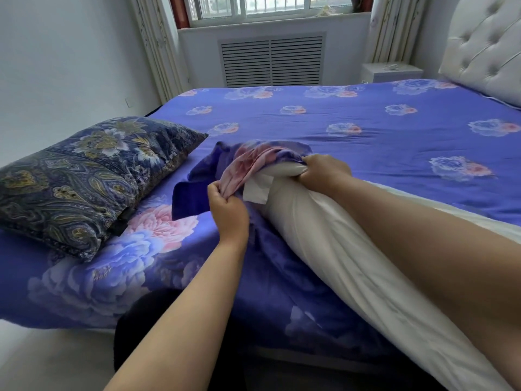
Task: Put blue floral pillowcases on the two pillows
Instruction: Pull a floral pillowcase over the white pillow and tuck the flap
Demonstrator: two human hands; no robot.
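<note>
A bare white pillow (346, 263) lies slanted across the bed's near edge, its far end pinched in my right hand (321, 172). A blue floral pillowcase (248, 162), bunched with pink flowers showing, sits at that far end. My left hand (228, 210) grips the pillowcase's opening edge just left of the pillow's tip. A white tag (255, 191) hangs from the pillow between my hands. A second pillow (90, 176), in a dark navy paisley cover, rests on the bed at the left.
The bed (366, 128) has a blue floral sheet. A white tufted headboard (485, 52) stands at the right, a white nightstand (392, 71) beside it. A radiator grille (272, 62) sits under the window. Pale floor shows at the lower left.
</note>
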